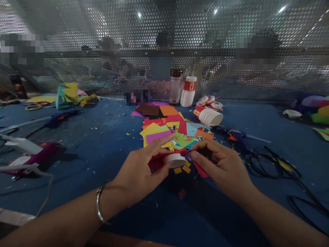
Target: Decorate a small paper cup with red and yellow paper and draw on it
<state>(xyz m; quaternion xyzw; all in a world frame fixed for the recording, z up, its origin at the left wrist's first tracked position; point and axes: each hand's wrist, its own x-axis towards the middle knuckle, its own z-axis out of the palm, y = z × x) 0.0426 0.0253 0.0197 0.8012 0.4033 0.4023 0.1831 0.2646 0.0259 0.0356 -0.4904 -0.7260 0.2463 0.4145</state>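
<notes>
My left hand (141, 171) grips what looks like a red and white paper cup (175, 160), its white round end turned toward me. Thumb and fingers sit on either side of it, and much of its red part is hidden. Close to the cup's right edge, my right hand (218, 163) pinches a small dark purple scrap (186, 152), probably paper. Just beyond both hands lies a heap of coloured paper sheets and cut pieces (154, 128). Small yellow squares (186, 168) rest below the cup, beside a red sheet (202, 170).
Stacked paper cups stand upright (188, 94) beside a clear bottle (174, 87); another stack lies sideways (208, 116). Right: a glue gun (236, 135) and coiled black cable (269, 168). Left: another glue gun (60, 118) and a purple power strip (36, 157). Perforated metal screen (144, 31) behind.
</notes>
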